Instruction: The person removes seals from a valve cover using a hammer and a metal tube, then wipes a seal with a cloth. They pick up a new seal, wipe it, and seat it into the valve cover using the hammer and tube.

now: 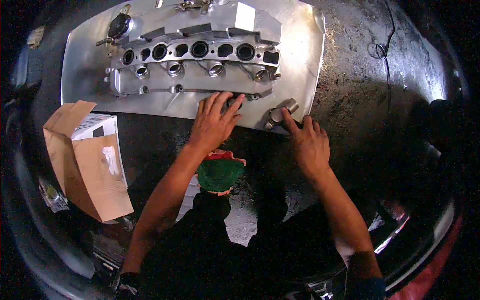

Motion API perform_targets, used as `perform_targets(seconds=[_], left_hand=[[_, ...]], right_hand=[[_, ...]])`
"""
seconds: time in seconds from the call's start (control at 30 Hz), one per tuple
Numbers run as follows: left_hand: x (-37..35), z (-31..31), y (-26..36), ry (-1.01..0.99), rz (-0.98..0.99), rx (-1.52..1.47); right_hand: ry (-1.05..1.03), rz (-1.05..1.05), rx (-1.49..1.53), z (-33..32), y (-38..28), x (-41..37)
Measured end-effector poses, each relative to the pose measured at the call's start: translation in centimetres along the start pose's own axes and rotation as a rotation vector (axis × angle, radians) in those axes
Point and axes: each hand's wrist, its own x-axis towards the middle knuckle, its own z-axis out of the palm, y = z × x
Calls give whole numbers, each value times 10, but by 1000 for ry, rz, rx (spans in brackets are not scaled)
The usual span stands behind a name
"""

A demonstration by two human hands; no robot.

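Observation:
A silvery metal engine cover [195, 75] with a row of round and squarish ports lies on a metal sheet [85, 75]. My left hand [216, 120] is at the cover's near edge, fingers stretched and slightly spread. Something dark shows by its fingertips; I cannot make out what it is. To the right, small metal cylinders [284, 111] rest together near the sheet's front edge. The index finger of my right hand [309, 142] reaches onto them, and its other fingers are extended beside the sheet's edge.
An open cardboard box [97, 172] with a white box inside stands at left. A green and red cloth-like pad [221, 172] lies below my left wrist. A dark cable [387, 55] runs along the stained floor at right.

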Motion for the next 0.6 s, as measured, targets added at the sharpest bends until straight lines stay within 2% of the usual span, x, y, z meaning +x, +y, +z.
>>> perform_targets(seconds=[0.07, 0.17, 0.3, 0.43, 0.6], left_hand=[[10, -7, 5, 99, 10, -25], [49, -23, 2, 226, 10, 104], [95, -26, -17, 211, 52, 134], [108, -25, -20, 121, 58, 62], [97, -12, -23, 205, 148, 52]], right_hand=[[4, 5, 14, 1, 1, 0], [39, 7, 14, 6, 1, 0], [0, 3, 6, 1, 1, 2], [-2, -7, -6, 2, 2, 3], [11, -14, 19, 3, 1, 4]])
